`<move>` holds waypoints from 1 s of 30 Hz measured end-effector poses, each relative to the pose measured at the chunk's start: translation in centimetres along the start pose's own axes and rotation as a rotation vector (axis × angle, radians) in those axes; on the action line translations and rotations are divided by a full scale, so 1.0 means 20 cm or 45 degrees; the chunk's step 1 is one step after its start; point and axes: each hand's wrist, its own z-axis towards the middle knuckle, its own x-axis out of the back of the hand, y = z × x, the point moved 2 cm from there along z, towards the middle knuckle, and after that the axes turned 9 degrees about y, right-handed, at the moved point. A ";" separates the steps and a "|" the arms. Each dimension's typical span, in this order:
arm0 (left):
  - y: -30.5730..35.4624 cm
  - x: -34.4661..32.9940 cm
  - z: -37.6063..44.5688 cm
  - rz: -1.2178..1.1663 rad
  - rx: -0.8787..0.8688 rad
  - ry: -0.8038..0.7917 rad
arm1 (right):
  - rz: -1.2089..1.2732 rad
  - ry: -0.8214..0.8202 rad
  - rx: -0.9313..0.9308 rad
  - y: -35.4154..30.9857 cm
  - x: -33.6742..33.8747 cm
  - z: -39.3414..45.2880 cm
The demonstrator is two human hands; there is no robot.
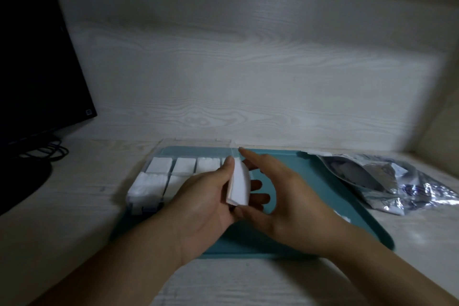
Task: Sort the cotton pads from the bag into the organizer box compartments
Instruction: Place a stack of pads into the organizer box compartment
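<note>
My left hand point(203, 204) holds a small stack of white cotton pads point(239, 185) upright between thumb and fingers, above the teal tray point(352, 211). Against the stack's right side lies my right hand point(285, 196), its thumb under the lower edge and its index finger stretched toward the box. The clear organizer box point(173, 176) sits on the tray's left part, several compartments filled with white pads, its lid raised at the back. The crumpled, shiny plastic bag point(397, 181) lies to the right, partly on the tray.
A dark monitor point(34, 57) and its cables point(49, 151) stand at the left. A pale wood-grain wall point(248, 69) rises directly behind the tray. The desk point(62, 206) is light wood grain.
</note>
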 end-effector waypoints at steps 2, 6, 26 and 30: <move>0.02 0.00 -0.01 0.013 0.012 -0.076 | 0.141 0.026 -0.109 0.01 0.02 0.01; 0.04 0.00 -0.03 0.103 -0.001 -0.191 | 0.327 0.044 -0.235 0.03 0.04 0.02; 0.03 -0.01 -0.02 -0.070 0.078 -0.068 | 0.154 0.032 -0.208 0.04 0.01 0.02; 0.02 -0.01 -0.03 -0.096 0.079 -0.067 | 0.044 -0.001 -0.084 0.02 0.01 0.01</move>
